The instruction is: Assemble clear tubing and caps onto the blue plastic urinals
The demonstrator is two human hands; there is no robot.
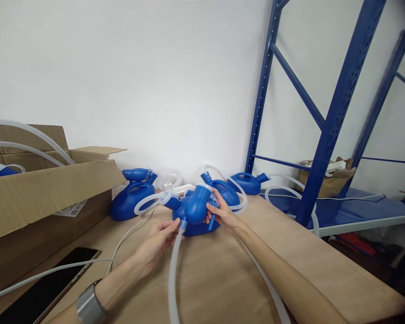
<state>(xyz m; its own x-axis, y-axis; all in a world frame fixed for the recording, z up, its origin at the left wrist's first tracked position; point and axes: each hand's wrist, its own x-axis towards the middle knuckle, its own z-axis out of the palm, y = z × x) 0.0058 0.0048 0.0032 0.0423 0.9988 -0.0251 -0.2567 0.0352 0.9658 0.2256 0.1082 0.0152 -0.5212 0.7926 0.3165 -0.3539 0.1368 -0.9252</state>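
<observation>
Holding a blue plastic vessel (196,208) above the brown tabletop (222,270), near the middle of the view, spout end tilted down toward the left. Right hand (222,213) closed round the vessel's right side, fingers wrapped on it. Left hand (160,240) pinched narrow on the end of a translucent hose (173,270), right where the hose meets the vessel's lower nozzle. Hose running down toward the bottom edge of the view. A silver bracelet (89,306) on the left wrist. Another blue vessel (131,198) resting just left, two more (248,182) behind near the white wall. Open cardboard box (43,198) at far left, dark phone (50,288) flat beside it. Blue shelving rack (330,112) standing to the right.
</observation>
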